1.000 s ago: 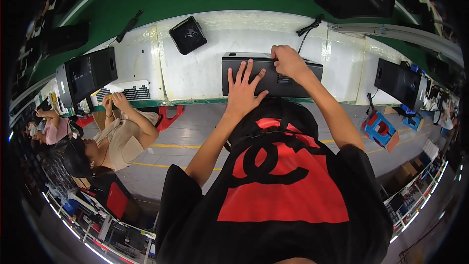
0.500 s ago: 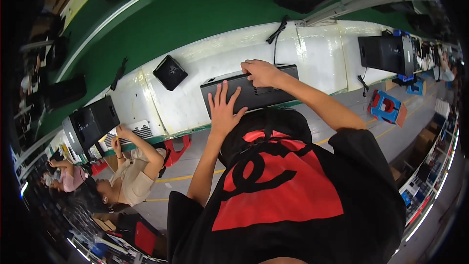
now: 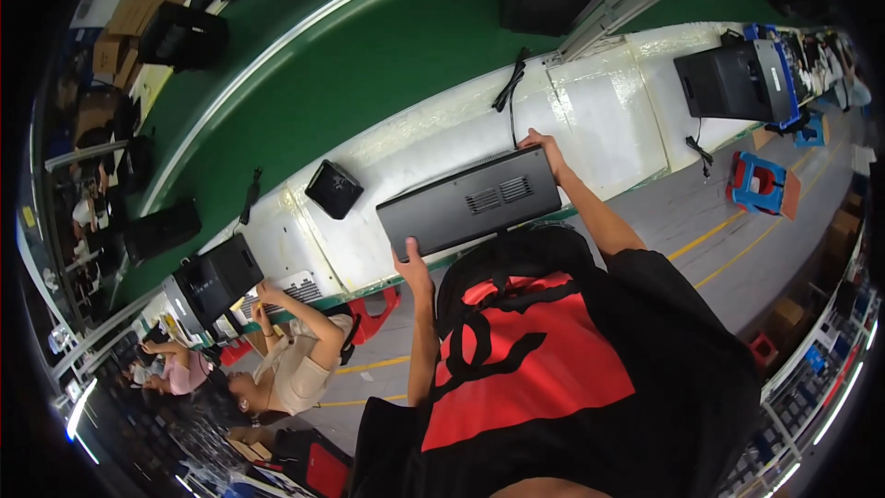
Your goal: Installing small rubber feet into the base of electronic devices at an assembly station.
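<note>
A long black box with two sets of vent slots [image 3: 468, 198] lies on the white workbench [image 3: 369, 258] in front of me. My left hand [image 3: 412, 266] grips its near left edge, with the thumb on the top face and the other fingers hidden below. Around the far right corner my right hand [image 3: 546, 149] is closed, its fingers partly behind the box. A black cable [image 3: 513, 124] runs from behind the box to a bundled cord [image 3: 510, 85] at the bench's far edge.
A small square black part [image 3: 334, 189] lies left of the box. Black cabinets [image 3: 724, 81] stand along the bench. Beyond it runs a green conveyor [image 3: 369, 83]. To my left a co-worker in beige [image 3: 309, 360] works at the bench; a blue stool [image 3: 759, 186] stands at right.
Both hands have left the box's upper faces for its ends, the left to the near left edge, the right to the far right corner. The box is turned, showing its vented face more fully.
</note>
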`<control>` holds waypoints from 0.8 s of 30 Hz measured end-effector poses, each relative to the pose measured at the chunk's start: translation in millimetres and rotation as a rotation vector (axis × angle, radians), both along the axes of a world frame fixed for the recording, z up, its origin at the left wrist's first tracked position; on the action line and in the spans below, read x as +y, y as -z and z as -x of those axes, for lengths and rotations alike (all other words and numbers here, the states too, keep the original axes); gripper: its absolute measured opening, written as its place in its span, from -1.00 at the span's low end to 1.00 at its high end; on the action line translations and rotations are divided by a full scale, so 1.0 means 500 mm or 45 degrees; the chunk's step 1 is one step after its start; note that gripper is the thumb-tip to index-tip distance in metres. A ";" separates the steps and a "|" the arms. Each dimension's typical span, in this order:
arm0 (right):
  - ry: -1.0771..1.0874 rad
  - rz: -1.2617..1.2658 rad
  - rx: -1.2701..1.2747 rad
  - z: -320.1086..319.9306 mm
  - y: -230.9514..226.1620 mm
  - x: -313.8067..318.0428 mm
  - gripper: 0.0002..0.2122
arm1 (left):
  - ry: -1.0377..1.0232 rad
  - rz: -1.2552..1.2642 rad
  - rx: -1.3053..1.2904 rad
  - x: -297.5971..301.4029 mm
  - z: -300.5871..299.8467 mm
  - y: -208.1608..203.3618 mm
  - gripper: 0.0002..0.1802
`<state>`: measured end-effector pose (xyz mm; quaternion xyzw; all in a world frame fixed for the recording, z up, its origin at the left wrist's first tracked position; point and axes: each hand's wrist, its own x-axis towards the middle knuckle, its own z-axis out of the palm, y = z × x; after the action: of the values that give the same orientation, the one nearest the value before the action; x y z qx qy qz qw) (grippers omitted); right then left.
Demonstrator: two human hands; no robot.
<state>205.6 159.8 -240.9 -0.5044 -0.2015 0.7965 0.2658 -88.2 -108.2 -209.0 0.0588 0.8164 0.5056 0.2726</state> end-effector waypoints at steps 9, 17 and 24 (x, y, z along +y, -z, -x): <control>-0.207 -0.286 0.027 -0.003 -0.585 0.125 -0.45 | 0.677 0.188 -0.561 0.372 0.126 -0.272 0.02; -0.006 -0.313 0.203 0.186 -0.685 0.229 -0.81 | 0.725 -0.336 -0.936 0.451 0.195 -0.146 -0.26; 0.750 -0.076 0.099 0.351 -0.566 0.403 -0.71 | 0.582 -0.400 -0.534 0.305 0.084 -0.207 -0.51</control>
<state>30.3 361.5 42.3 -0.5022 -0.0595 0.6976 0.5076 -130.1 44.3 -105.4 0.1763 0.6206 0.5521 0.5282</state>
